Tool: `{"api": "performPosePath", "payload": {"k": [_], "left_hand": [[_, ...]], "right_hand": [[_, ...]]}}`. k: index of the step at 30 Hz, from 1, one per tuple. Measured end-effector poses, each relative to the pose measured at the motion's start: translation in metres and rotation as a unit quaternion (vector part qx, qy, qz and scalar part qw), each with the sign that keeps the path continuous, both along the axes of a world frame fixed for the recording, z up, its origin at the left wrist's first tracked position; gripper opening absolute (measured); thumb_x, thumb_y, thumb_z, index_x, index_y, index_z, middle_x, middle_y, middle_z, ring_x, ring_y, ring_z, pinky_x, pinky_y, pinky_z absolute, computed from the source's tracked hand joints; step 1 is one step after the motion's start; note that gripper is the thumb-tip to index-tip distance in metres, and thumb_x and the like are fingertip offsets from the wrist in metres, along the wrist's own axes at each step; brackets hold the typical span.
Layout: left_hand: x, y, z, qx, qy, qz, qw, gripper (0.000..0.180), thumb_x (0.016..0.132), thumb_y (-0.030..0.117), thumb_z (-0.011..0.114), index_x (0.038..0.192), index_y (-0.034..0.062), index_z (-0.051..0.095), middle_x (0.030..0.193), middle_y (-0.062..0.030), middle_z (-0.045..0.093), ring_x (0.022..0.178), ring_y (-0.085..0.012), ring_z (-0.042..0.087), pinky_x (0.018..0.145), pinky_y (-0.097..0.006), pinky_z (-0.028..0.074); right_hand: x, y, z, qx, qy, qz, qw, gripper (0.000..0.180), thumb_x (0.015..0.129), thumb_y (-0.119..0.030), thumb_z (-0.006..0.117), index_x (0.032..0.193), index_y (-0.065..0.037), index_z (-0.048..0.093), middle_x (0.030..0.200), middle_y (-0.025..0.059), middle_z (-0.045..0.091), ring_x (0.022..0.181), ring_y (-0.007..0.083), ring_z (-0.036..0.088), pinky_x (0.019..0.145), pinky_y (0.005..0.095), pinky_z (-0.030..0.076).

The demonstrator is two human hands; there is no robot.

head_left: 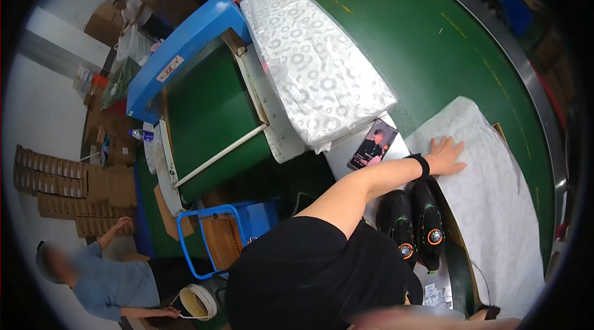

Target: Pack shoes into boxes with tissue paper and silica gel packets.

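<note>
My left hand (444,156), a black band at its wrist, lies with fingers spread on a large sheet of white tissue paper (495,206). Brown cardboard edges (459,231) show from under the paper. Beside the paper, below my left wrist, stands a pair of black shoes (427,225) with orange-ringed dials and green details. At the bottom edge my right hand (479,315) shows only in small part, near the paper's lower end; its fingers are hidden. A phone (372,144) with a lit picture lies on the metal table just left of my left forearm.
A plastic-wrapped stack of patterned paper (315,64) lies beyond the phone. Left of it a blue machine frame (185,58) arches over a green conveyor belt (210,113). Small packets (435,296) lie below the shoes. A person (117,280) with a bucket (198,301) is at lower left.
</note>
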State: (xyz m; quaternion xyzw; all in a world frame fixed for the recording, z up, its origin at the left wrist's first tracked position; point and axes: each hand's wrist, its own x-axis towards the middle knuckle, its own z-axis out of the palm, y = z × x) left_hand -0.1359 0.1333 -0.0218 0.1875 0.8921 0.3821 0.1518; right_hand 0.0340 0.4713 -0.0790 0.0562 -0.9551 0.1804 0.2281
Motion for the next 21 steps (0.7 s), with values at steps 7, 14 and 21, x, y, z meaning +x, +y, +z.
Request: {"api": "performPosePath", "payload": {"k": [7, 14, 21], "left_hand": [[-0.018, -0.021, -0.036, 0.106, -0.223, 0.15, 0.957, 0.106, 0.067, 0.061, 0.057, 0.125, -0.0163, 0.016, 0.121, -0.0305, 0.038, 0.112, -0.0369, 0.041, 0.094, -0.044, 0.033], [-0.011, 0.007, -0.056, 0.359, -0.345, 0.134, 0.857, 0.07, 0.067, 0.036, 0.07, 0.107, -0.0169, 0.045, 0.103, -0.0209, 0.055, 0.095, -0.0244, 0.054, 0.079, -0.035, 0.044], [-0.012, 0.009, -0.061, 0.199, -0.253, 0.095, 0.942, 0.034, 0.079, 0.027, 0.054, 0.09, -0.0043, 0.058, 0.08, -0.0084, 0.06, 0.069, -0.0158, 0.056, 0.059, -0.032, 0.046]], "right_hand": [[0.001, -0.059, 0.01, -0.009, -0.061, 0.142, 0.988, 0.024, 0.078, -0.02, 0.055, 0.091, -0.001, 0.058, 0.072, 0.0095, 0.058, 0.069, 0.0231, 0.055, 0.056, 0.0333, 0.045], [0.022, -0.127, 0.035, -0.008, -0.15, 0.259, 0.954, 0.021, 0.075, -0.02, 0.058, 0.086, -0.002, 0.059, 0.072, 0.0094, 0.057, 0.072, 0.0252, 0.056, 0.056, 0.0345, 0.045], [0.142, -0.195, 0.039, -0.07, -0.012, 0.257, 0.964, 0.019, 0.063, -0.022, 0.064, 0.068, -0.005, 0.057, 0.071, 0.0071, 0.056, 0.078, 0.0265, 0.056, 0.054, 0.0355, 0.044]]}}
